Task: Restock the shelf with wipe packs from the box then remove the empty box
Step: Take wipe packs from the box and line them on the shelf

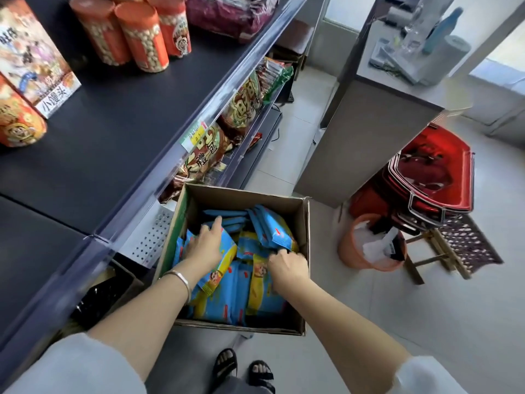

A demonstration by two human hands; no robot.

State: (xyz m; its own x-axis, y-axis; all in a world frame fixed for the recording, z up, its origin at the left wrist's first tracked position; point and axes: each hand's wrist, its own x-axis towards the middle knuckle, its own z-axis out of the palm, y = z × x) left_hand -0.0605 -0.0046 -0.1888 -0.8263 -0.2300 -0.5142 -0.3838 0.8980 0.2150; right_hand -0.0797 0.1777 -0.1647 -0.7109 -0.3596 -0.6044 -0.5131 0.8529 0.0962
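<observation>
An open cardboard box (301, 280) sits on the floor beside the shelving, holding several blue and yellow wipe packs (227, 305). Both my hands are inside it. My left hand (206, 244) lies over a pack at the left side, its fingers curled round the pack's edge and the index finger stretched forward. My right hand (287, 265) is knuckles-up at the right side, its fingers curled down round the edge of a blue pack (277, 233). The dark shelf (113, 132) to my left has a wide bare stretch.
Orange snack tubes (136, 35) and a printed carton (31, 61) stand on the shelf's back part. Snack bags (241, 100) fill the lower shelf. An orange bin (352, 251), stacked red baskets (431, 177), a wooden stool (434, 251) and a grey counter (369, 143) stand to the right.
</observation>
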